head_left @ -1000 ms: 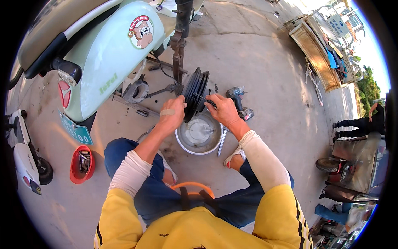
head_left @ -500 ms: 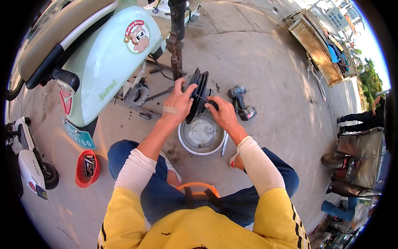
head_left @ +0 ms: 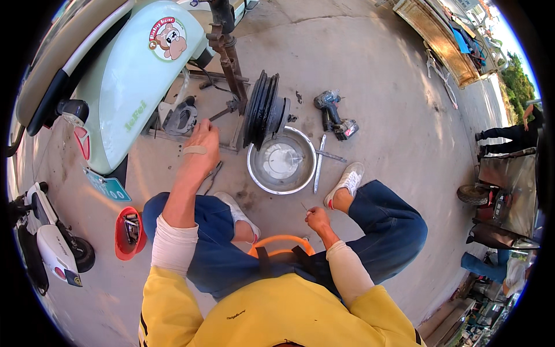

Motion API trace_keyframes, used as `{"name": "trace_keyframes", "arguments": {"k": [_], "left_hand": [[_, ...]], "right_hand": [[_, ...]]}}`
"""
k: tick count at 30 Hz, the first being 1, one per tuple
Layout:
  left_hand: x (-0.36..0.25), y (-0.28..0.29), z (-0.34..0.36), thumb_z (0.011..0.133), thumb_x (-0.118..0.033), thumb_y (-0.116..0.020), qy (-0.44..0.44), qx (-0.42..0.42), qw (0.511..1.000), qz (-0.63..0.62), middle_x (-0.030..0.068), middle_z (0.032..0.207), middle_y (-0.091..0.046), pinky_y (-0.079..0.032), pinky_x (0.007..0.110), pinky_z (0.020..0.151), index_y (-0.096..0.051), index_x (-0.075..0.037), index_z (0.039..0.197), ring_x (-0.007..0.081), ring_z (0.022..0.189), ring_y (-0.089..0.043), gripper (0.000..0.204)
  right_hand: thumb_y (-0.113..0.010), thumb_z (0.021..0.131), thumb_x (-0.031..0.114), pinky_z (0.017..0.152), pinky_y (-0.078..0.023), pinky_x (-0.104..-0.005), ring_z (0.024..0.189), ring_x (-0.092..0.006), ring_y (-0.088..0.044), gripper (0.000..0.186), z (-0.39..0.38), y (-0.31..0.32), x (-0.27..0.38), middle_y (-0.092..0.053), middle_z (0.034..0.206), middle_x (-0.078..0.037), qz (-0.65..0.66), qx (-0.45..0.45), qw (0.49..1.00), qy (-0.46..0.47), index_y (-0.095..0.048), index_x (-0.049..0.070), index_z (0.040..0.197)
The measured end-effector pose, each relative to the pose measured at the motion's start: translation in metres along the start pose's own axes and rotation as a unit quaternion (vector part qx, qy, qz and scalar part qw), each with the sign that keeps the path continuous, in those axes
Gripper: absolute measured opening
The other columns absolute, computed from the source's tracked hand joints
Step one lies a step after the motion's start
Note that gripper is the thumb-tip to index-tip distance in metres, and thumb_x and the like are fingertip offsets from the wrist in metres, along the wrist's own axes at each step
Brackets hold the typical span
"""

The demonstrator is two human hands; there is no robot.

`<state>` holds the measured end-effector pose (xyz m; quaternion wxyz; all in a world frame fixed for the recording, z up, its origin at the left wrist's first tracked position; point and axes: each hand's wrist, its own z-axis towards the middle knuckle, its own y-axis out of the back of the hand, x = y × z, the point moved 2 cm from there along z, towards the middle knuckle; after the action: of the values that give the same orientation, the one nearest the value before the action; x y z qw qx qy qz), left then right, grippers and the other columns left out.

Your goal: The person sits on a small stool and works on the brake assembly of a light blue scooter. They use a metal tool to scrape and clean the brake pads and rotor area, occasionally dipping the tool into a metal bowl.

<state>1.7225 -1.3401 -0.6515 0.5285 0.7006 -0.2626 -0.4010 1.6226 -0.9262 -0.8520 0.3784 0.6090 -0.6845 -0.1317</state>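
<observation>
From afar I grasp a thin tool point(head_left: 304, 206) in my right hand point(head_left: 318, 220), short of the basin point(head_left: 258, 173); left of it, I cannot tell if my left hand point(head_left: 204, 140) grips anything; the black wheel rim point(head_left: 262, 110) stands just beyond

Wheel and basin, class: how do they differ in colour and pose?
Colour: the wheel is black, while the basin is silvery. 
Pose: the wheel stands upright, nearly edge-on to the camera; the basin sits on the ground, its open side up. 
Shared: both are round, and neither hand touches them.
</observation>
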Motion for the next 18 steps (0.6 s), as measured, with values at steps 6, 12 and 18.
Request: {"name": "trace_keyframes", "arguments": {"k": [6, 12, 18], "left_hand": [[0.020, -0.028, -0.020, 0.095, -0.006, -0.056, 0.025, 0.024, 0.999, 0.018, 0.0224, 0.117, -0.063, -0.051, 0.052, 0.094, -0.059, 0.002, 0.117, 0.0398, 0.114, -0.063, 0.024], [-0.008, -0.067, 0.007, 0.104, -0.016, -0.051, 0.009, 0.051, 0.969, -0.240, 0.0285, 0.117, -0.068, -0.048, 0.050, 0.099, -0.056, 0.002, 0.132, 0.0467, 0.114, -0.063, 0.033], [-0.020, -0.063, 0.014, 0.104, -0.018, -0.052, 0.033, 0.054, 0.967, -0.246, 0.0286, 0.097, -0.069, -0.049, 0.053, 0.087, -0.063, 0.000, 0.119, 0.0491, 0.098, -0.065, 0.026]], "right_hand": [[-0.066, 0.097, 0.028, 0.100, -0.051, -0.0417, 0.120, -0.0337, -0.066, 0.044, 0.029, -0.003, 0.078, -0.065, 0.133, -0.024, 0.140, 0.070, 0.979, 0.134, -0.066, -0.002, 0.128], [-0.067, 0.099, 0.029, 0.097, -0.052, -0.0428, 0.114, -0.0294, -0.066, 0.055, 0.160, -0.074, 0.100, -0.068, 0.129, -0.019, 0.476, -0.111, 0.871, 0.047, -0.056, -0.006, 0.141], [-0.055, 0.105, 0.027, 0.068, -0.049, -0.0357, 0.078, -0.0178, -0.059, 0.023, 0.193, -0.141, 0.100, -0.063, 0.087, -0.006, 0.772, 0.053, 0.585, -0.244, -0.062, 0.006, 0.098]]}}
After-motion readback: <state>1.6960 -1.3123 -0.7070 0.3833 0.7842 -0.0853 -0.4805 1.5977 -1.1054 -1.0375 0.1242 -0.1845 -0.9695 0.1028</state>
